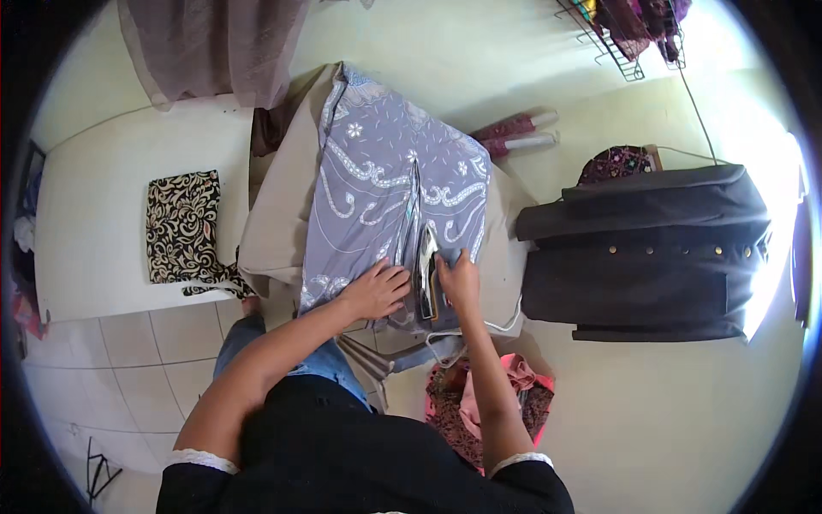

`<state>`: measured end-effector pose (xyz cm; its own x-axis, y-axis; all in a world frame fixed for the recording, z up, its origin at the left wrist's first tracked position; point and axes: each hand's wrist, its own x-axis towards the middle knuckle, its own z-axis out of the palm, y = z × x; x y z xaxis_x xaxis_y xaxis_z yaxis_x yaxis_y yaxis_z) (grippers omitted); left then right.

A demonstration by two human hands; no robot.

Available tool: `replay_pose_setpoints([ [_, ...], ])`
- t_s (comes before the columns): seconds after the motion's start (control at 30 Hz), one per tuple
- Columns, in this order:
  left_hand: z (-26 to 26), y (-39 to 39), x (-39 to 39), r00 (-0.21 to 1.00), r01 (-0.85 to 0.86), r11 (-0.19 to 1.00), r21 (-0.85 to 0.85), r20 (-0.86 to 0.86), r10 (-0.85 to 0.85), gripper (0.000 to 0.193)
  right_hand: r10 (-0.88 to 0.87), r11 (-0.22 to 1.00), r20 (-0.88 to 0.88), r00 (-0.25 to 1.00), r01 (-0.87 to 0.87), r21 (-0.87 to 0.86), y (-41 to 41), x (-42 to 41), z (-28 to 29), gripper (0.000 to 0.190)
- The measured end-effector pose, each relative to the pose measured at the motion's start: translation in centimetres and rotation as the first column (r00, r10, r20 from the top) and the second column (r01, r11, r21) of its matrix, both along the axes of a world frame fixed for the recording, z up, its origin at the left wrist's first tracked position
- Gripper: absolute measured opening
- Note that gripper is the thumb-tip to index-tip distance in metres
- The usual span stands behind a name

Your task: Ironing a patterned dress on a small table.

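A grey-purple garment with white floral and scroll patterns (366,154) lies spread over a beige cloth cover (282,193). A long fold or opening runs down its middle. My right hand (459,277) grips the handle of a clothes iron (425,273), whose shiny side shows beside my fingers. The iron rests on the lower right part of the garment, its tip pointing away from me. Just left of the iron, my left hand (380,290) lies palm down on the fabric, fingers slightly spread and holding nothing. A white cord (507,326) loops below my right hand.
At left, a folded black-and-cream patterned cloth (183,228) sits on a white surface (96,225). A dark buttoned garment (642,263) hangs at right, beneath a wire rack (613,54). Clothes fill a pink container (546,411) below my right forearm. A curtain (212,51) hangs at upper left.
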<state>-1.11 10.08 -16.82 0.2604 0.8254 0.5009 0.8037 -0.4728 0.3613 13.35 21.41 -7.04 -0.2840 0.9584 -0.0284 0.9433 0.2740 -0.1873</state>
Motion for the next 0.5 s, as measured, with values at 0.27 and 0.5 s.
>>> replay_pose_setpoints([
  [0.27,0.4,-0.2,0.4,0.996,0.065,0.994,-0.092,0.07,-0.059,0.036,-0.023,0.995,-0.068,0.997,0.029,0.096,9.5,-7.4,0.5,0.046],
  [0.5,2.1,0.7,0.2,0.997,0.05,0.978,-0.202,-0.041,-0.06,0.045,0.08,0.995,-0.158,0.984,-0.071,0.063,8.0,-3.4,-0.4,0.045],
])
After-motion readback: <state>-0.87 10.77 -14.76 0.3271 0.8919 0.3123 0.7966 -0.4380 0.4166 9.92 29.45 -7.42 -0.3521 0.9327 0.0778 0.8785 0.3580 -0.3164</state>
